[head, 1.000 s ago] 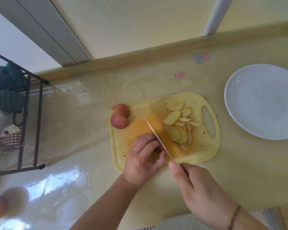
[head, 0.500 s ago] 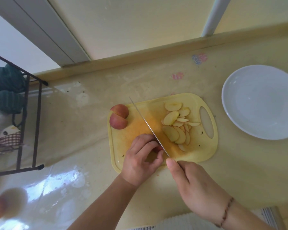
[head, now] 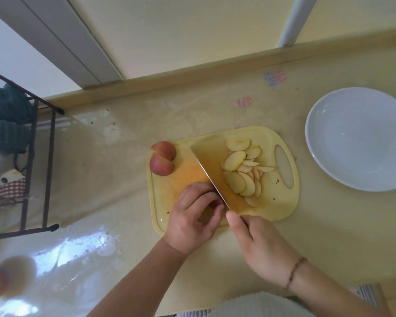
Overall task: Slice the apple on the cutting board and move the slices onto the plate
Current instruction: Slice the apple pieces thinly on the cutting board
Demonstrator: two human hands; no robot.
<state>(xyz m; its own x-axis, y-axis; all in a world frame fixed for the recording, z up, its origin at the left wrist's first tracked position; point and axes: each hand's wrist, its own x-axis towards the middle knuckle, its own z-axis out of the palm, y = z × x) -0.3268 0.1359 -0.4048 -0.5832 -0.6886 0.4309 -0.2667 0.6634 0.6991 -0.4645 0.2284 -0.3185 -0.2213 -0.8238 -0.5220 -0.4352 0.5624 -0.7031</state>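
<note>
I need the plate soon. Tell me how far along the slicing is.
Done: a pile of slices lies on the board. In hand: the left hand holds a piece while the right hand cuts with the knife. Left: two wedges uncut; the plate holds no slices.

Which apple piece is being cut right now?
The one under the left hand beside the knife; the two red pieces sit untouched at the board's far-left corner.

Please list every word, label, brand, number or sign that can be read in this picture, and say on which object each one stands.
There is no readable text.
Pink and blue marks on the table cover: a blurred print, not legible.
Pink mark nearer the cutting board: also blurred.
Plate, knife and board: no lettering visible.
</note>
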